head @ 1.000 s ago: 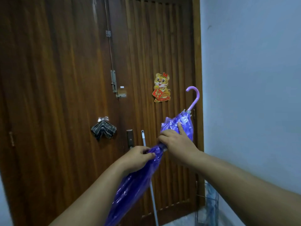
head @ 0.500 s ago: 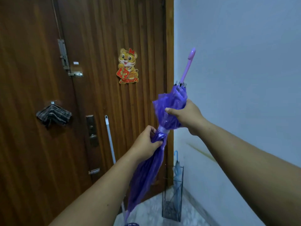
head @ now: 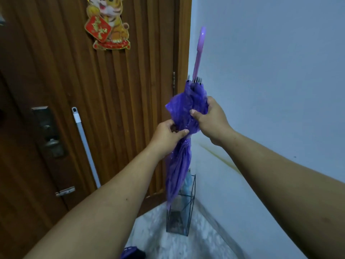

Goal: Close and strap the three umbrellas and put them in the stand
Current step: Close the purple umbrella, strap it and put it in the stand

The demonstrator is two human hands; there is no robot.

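While both hands are busy at its waist, these are the points worth noting from where I stand:

Purple umbrella (head: 179,165): held nearly upright in the corner by the door, handle (head: 199,51) up, tip down near the wire stand (head: 188,212).
Left hand (head: 168,135): clenched round the gathered canopy at its narrow waist, thumb pressed across the folds.
Right hand (head: 211,118): grasping the loose bunched canopy just above the left, fingers wrapped behind, thumb in front.
Strap: I cannot make it out; it may be under the fingers.
Feel of it: light, I'd judge, a thin plastic-looking skin over slim ribs; glossy, so likely slippery and apt to spring loose if the squeeze eases.
Stiffness: shaft and handle rigid, canopy soft and crinkly.
Where to hold: round the waist for wrapping, then by the handle or upper shaft for lowering into the stand.
Stand: on the floor against the wall, a pale blue umbrella (head: 187,184) in it; the purple one hangs in front of it, not yet inside.
Care: ribs look thin, so no hard twisting.
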